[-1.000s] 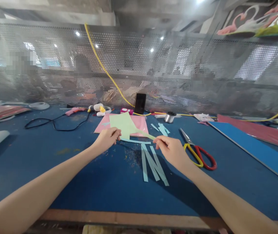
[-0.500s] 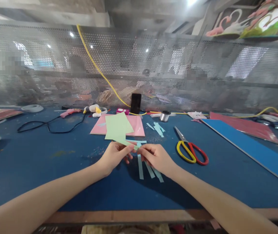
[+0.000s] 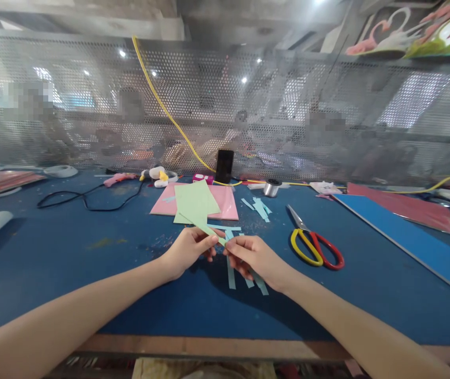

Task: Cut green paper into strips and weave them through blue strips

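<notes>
The 2 hands, left hand (image 3: 188,251) and right hand (image 3: 255,258), pinch 1 green paper sheet (image 3: 193,202) tight between their fingers (image 3: 211,240).

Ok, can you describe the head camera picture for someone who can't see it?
The left hand and right hand hold green paper over a blue table. Pale blue strips lie below them, a pink sheet beyond, and yellow-and-red scissors to the right.

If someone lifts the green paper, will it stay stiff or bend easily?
The green paper will probably bend easily, since it looks thin and its narrow end reaches the left hand and right hand. It is probably light, and may slide on the pink sheet beneath it.
</notes>
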A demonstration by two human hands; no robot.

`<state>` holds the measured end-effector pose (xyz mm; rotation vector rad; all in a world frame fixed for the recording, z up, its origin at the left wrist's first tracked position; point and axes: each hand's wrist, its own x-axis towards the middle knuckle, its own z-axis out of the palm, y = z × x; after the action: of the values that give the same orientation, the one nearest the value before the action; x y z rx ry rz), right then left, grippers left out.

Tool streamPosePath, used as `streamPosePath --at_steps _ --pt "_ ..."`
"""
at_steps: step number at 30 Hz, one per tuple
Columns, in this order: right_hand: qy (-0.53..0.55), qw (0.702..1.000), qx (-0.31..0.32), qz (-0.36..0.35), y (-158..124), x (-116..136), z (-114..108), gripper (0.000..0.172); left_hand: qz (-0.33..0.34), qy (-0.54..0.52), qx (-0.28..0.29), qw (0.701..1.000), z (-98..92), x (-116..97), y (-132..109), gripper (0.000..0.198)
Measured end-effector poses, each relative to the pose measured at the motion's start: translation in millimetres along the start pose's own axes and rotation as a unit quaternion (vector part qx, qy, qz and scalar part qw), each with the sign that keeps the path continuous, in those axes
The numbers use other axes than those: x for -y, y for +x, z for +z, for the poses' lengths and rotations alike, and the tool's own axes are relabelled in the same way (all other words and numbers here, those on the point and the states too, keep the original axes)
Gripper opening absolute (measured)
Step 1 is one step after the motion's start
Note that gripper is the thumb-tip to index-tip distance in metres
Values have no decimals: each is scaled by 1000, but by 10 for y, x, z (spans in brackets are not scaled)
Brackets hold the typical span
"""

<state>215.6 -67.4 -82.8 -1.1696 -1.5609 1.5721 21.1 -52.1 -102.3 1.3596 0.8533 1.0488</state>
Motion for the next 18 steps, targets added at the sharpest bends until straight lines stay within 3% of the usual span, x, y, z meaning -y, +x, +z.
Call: streamPosePath --at_steps 7,18 --pt "69 996 22 50 -19 31 30 38 16 18 -15 1000 -17 24 12 50" --pt "49 998 33 32 7 10 47 38 0 30 -36 999 17 -1 18 47"
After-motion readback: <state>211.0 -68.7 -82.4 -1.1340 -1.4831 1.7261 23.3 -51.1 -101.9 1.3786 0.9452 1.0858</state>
